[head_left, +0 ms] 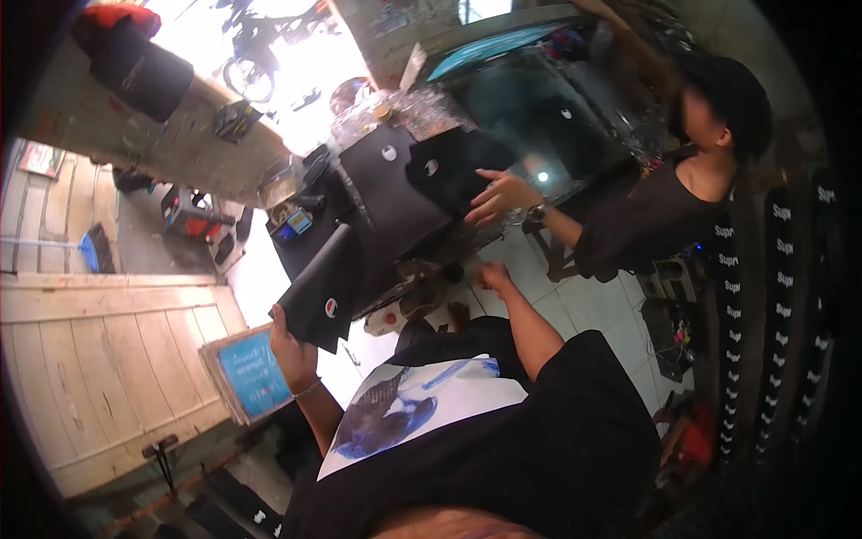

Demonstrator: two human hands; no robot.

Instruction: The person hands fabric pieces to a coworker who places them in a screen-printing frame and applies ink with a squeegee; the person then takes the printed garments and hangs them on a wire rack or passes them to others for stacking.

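My left hand (pixel 292 349) grips the near edge of a black fabric piece (pixel 314 286) with a small round red-and-white emblem. That piece stretches away from me toward the table. My right hand (pixel 492 277) hovers over the floor beside the table's near edge, its fingers curled, and nothing shows in them. Two more black fabric pieces lie flat on the table, one in the middle (pixel 388 193) and one farther right (pixel 453 166), each bearing a small emblem. A co-worker's spread hand (pixel 505 196) reaches over the right one.
A co-worker in a dark cap (pixel 727 103) stands at the right, by a dark glossy tabletop (pixel 530 99). Small boxes (pixel 292 220) sit on the table's left end. A blue framed sign (pixel 256 375) leans near my left forearm. Printed black strips (pixel 777 314) hang at far right.
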